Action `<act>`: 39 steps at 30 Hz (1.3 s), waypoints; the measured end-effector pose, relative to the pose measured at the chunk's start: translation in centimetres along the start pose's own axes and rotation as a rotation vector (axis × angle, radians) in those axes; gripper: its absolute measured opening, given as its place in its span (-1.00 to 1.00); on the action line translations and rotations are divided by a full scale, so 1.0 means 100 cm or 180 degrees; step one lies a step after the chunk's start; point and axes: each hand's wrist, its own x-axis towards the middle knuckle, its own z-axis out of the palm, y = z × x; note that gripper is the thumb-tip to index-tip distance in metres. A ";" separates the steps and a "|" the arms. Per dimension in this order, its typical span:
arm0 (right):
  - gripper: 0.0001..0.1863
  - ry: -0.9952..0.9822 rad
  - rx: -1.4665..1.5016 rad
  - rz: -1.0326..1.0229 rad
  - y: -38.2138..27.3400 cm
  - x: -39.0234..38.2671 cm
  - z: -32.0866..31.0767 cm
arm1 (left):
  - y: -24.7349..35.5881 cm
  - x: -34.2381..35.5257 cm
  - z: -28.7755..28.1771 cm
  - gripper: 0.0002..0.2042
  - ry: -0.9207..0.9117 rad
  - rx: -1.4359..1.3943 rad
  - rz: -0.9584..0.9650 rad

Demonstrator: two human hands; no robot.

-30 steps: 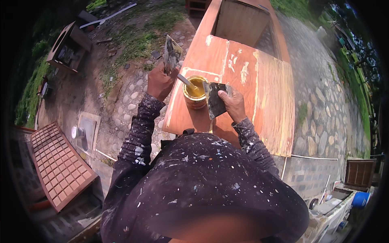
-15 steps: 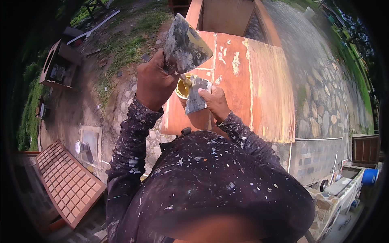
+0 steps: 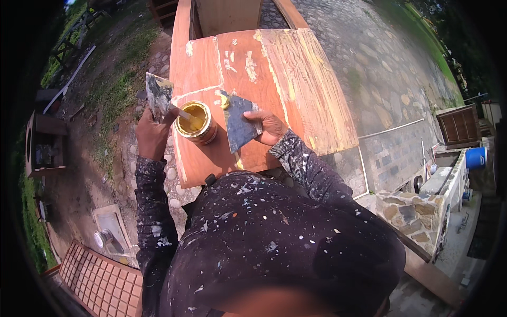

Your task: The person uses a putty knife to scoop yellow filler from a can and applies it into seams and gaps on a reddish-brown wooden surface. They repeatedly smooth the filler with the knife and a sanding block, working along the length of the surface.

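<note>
My left hand is closed around a spattered putty knife, its blade pointing up, and also around a thin stirring stick. The stick's far end dips into yellow paste in an open can on the wooden panel. To the right of the can, my right hand grips a second, wide grey putty knife between thumb and fingers. A yellow dab of paste sits on that blade's upper left corner. Pale filler lines and patches mark the reddish panel.
Beyond the panel stands a wooden frame. Cobblestones lie to the right, with a stone-faced wall and a blue drum. At the lower left are a gridded panel and a white bucket; a cabinet stands farther left.
My left hand has moved left and down, away from the right putty knife, and the stick now reaches into the can. The right putty knife has turned, showing paste on its corner. The view has shifted.
</note>
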 end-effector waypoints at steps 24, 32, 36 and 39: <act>-0.50 0.1663 -0.7394 0.0734 -0.148 0.003 -0.117 | -0.096 -0.085 -0.040 -0.49 0.0896 -0.0521 -0.0437; -0.53 0.2258 -0.7804 0.0668 -0.073 -0.071 -0.123 | -0.099 -0.069 -0.047 -0.52 0.0392 -0.0811 -0.0208; -0.50 0.2698 -0.7694 0.0802 -0.025 -0.116 -0.119 | -0.114 -0.058 -0.059 -0.51 0.0180 -0.0821 -0.0057; -0.55 0.3028 -0.7741 0.0740 0.017 -0.150 -0.116 | -0.127 -0.051 -0.069 -0.49 0.0128 -0.0762 -0.0081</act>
